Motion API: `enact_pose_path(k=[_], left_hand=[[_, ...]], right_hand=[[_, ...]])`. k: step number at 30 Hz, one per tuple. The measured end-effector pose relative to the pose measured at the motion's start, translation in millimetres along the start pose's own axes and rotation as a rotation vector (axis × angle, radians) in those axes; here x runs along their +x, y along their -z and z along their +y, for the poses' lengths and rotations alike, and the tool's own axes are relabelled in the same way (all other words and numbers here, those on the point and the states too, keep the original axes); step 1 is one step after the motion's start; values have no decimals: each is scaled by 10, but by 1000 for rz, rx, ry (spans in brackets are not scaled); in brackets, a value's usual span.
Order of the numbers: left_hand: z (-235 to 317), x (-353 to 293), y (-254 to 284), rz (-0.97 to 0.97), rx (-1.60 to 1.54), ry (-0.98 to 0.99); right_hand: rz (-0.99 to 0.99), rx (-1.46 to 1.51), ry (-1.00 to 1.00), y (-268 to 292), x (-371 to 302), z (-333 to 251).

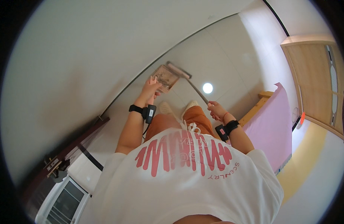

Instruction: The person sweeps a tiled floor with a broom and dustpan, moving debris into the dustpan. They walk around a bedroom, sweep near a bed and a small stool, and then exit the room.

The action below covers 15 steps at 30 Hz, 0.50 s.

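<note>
My left hand (152,89) is closed round the pink handle of a dustpan (167,77), close to the foot of the wall. The pan looks brownish and see-through, with dark specks in or on it that I cannot make out. A broom (195,89) with a thin grey stick and a pink grip is in my right hand (217,111), fingers wrapped round it. Its long, narrow pink head (178,70) is slightly blurred and lies at the pan's far right edge. Whether head and pan touch, I cannot tell.
Pale floor tiles (224,48) stretch ahead, with a bright round light spot. A white wall (86,48) runs along the left. On the right stand a wooden frame with pink cloth (271,123) and a wooden cabinet (312,74). My shoes (189,106) are just behind the pan.
</note>
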<state>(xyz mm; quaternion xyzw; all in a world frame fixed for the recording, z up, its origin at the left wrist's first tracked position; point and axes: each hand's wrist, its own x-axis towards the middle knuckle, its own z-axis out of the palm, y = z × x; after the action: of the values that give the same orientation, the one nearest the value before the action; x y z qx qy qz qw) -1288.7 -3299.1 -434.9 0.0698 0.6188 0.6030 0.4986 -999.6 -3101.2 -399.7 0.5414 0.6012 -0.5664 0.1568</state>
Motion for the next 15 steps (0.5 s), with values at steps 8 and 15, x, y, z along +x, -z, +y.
enact_pose_path(k=[8,15], left_hand=[[7131,6552,1951,-92,96,174],[10707,10294,61,5,132,214]], right_hand=[[117,242,-86,1706,3303,-8907],[327,643,15,6356,6887,-12546]])
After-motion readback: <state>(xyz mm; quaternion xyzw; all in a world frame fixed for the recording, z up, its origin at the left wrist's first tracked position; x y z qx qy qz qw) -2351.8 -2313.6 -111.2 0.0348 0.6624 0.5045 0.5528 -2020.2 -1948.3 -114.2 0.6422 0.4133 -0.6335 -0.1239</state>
